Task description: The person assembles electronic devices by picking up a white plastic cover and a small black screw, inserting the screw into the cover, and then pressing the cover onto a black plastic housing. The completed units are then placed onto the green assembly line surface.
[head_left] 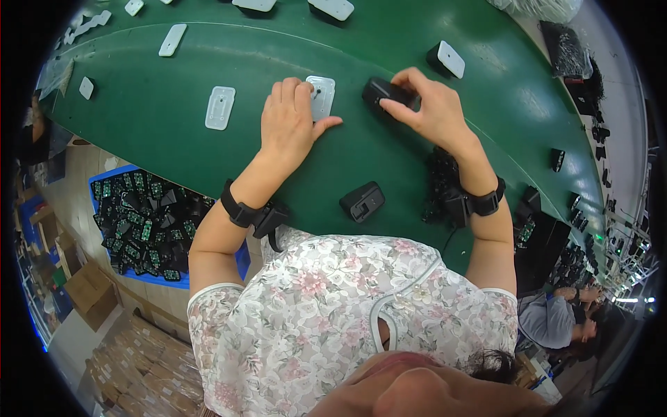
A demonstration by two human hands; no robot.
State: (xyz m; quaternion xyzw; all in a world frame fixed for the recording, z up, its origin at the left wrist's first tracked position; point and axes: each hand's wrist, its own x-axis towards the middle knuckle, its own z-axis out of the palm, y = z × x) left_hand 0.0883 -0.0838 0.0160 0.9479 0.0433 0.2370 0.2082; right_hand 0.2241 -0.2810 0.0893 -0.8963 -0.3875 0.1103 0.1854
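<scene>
My right hand [432, 108] grips a black rounded plastic casing [376, 90] between thumb and fingers, a little above or on the green table. My left hand [288, 119] lies palm down on the table, thumb stretched out to the side. Its fingertips reach the edge of a white rounded-corner plate [323, 104], which has a small dark spot in its upper part. To the left lies a similar white plate [220, 108]. Nearer to me, another black casing [362, 201] rests with a recessed face upward.
A blue crate [95, 198] full of black parts with green circuit boards stands at left below the table edge. Black casings with white plates [451, 60] sit farther off. Small black pieces [442, 184] are heaped by my right forearm. Another person [549, 320] is at lower right.
</scene>
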